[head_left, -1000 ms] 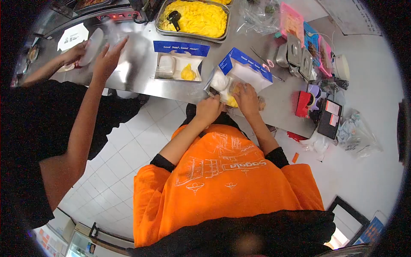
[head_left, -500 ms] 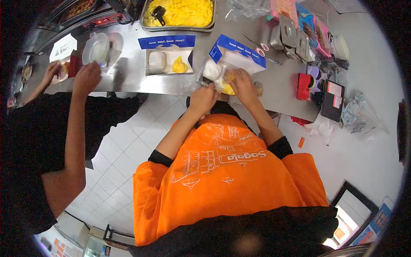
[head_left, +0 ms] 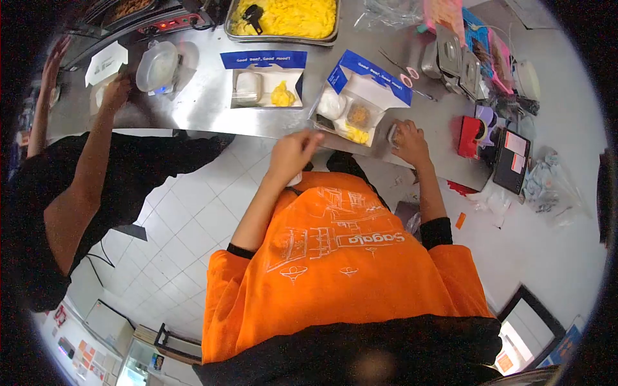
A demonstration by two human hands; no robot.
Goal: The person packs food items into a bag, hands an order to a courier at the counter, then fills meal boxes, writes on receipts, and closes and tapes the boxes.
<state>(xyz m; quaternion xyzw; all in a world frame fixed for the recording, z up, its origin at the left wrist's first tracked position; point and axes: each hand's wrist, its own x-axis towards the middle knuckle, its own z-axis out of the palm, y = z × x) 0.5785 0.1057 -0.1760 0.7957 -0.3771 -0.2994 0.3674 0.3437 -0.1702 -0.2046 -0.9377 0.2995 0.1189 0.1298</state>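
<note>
Our right hand [head_left: 410,144] grips a small container [head_left: 392,133] beside the open meal box [head_left: 368,89].
Our left hand [head_left: 293,155] hangs blurred nearby; we cannot tell its grip.

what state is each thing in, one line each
Right box: open, food inside
Left box: open, food inside
Far-left box: flap raised
Tray: uncovered, holding yellow food
Left hand: holding neither box
Right hand: fingers at a small container

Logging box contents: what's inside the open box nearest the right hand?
The box holds a white rounded item, a small clear tub of brownish food and some yellow food. What lies beneath them is covered.
</note>
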